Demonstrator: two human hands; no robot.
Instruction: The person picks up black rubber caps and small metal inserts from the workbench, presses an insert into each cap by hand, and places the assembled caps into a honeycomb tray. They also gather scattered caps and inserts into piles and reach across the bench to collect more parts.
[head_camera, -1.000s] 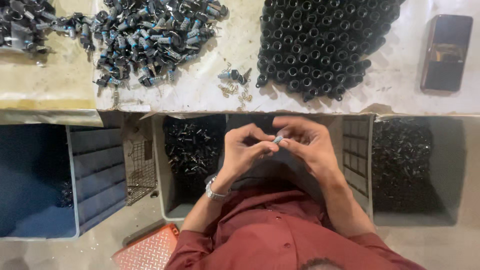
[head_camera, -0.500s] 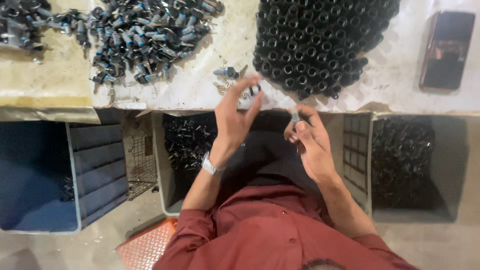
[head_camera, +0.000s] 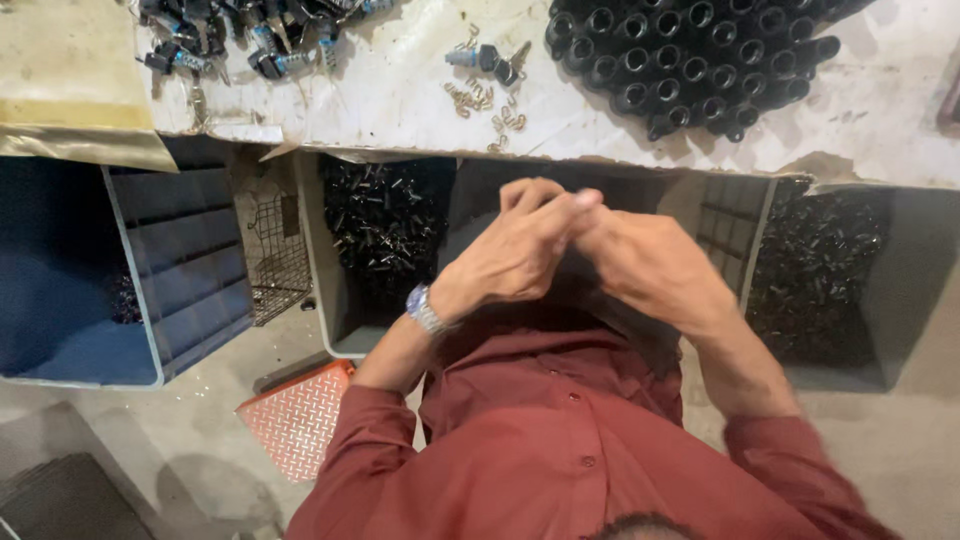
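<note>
The left hand (head_camera: 515, 255) and right hand (head_camera: 650, 262) meet fingertip to fingertip below the white worktable (head_camera: 400, 95) edge, anything pinched between them hidden; beyond the right hand lies a heap of black cylinders (head_camera: 690, 55); beyond the left, small keys (head_camera: 480, 95); a grey bin of dark parts (head_camera: 385, 235) stands beside the left wrist.
</note>
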